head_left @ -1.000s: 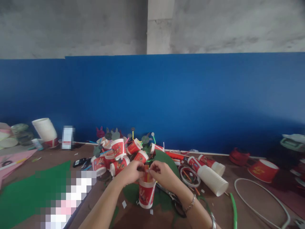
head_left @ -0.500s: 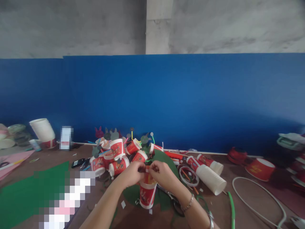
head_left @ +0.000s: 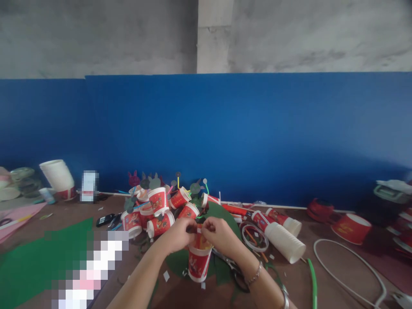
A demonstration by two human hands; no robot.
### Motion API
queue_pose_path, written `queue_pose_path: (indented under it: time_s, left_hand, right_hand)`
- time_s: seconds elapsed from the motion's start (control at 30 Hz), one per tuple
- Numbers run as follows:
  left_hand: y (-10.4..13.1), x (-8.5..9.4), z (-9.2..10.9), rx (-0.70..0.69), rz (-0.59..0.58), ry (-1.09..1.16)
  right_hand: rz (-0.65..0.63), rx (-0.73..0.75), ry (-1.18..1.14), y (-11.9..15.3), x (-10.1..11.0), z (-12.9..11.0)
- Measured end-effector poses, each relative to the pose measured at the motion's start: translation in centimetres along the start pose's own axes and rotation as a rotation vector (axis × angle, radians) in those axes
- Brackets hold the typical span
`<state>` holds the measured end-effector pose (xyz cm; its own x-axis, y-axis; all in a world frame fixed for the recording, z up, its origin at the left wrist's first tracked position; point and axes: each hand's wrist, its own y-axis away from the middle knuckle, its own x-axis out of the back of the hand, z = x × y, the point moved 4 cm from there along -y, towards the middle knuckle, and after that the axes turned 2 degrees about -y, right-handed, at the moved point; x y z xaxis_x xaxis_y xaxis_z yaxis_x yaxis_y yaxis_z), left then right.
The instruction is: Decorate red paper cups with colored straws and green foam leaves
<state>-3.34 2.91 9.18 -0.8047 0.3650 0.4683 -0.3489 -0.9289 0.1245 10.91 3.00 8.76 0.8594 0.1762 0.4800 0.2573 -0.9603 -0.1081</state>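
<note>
A red printed paper cup [head_left: 199, 262] with a white rim stands upright in front of me. My left hand [head_left: 180, 235] and my right hand [head_left: 219, 234] meet just above its far rim, fingers pinched close together. Between the fingertips shows a small white piece [head_left: 199, 230], with something orange-red below it in the cup's mouth. What exactly each hand pinches is too small and partly covered by the fingers. Under the cup lies dark green sheet material [head_left: 178, 262]. Scissors [head_left: 236, 272] lie partly beneath my right forearm.
Several decorated red paper cups [head_left: 157, 201] are piled behind my left hand. Stacked paper cups [head_left: 285, 241] lie on the right, beside coiled tubing [head_left: 254, 237]. A green sheet [head_left: 48, 257] covers the left side. A red tub [head_left: 351, 228] and a white hose loop [head_left: 354, 281] sit farther right.
Almost nothing differs. Both hands stay pinched above the cup, with only a very slight shift of the fingers.
</note>
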Motion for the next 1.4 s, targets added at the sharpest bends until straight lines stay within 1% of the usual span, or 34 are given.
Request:
queue_pose_path:
  time_s: [0.3,0.47,0.63,0.83,0.97,1.1,1.2,1.3,1.4]
  left_hand:
    - [0.1,0.1,0.2,-0.02,0.0,-0.031]
    - [0.0,0.2,0.2,-0.053,0.004,-0.081]
    - [0.2,0.5,0.6,-0.099,0.017,-0.133]
    - [0.4,0.5,1.1,-0.161,-0.003,-0.201]
    - [0.6,0.6,1.4,-0.176,-0.03,-0.186]
    - [0.7,0.8,1.2,-0.18,-0.047,-0.179]
    - [0.6,0.7,1.1,-0.194,-0.097,-0.196]
    - [0.5,0.6,1.2,-0.212,-0.116,-0.205]
    - [0.5,0.8,1.3,-0.205,-0.097,-0.165]
  right_hand:
    - [0.028,0.001,0.03,0.1,0.1,-0.4]
    - [0.083,0.024,0.102,0.1,0.4,-0.4]
    - [0.087,0.031,0.131,0.3,0.6,-0.7]
    - [0.077,0.058,0.206,0.6,1.2,-1.4]
    - [0.076,0.072,0.254,0.8,1.5,-1.7]
    - [0.092,0.07,0.293,0.9,2.0,-2.0]
    - [0.05,0.167,0.275,1.0,2.2,-2.4]
    - [0.008,0.275,0.251,1.0,2.3,-2.8]
    - [-0.001,0.3,0.266,1.2,2.3,-2.8]
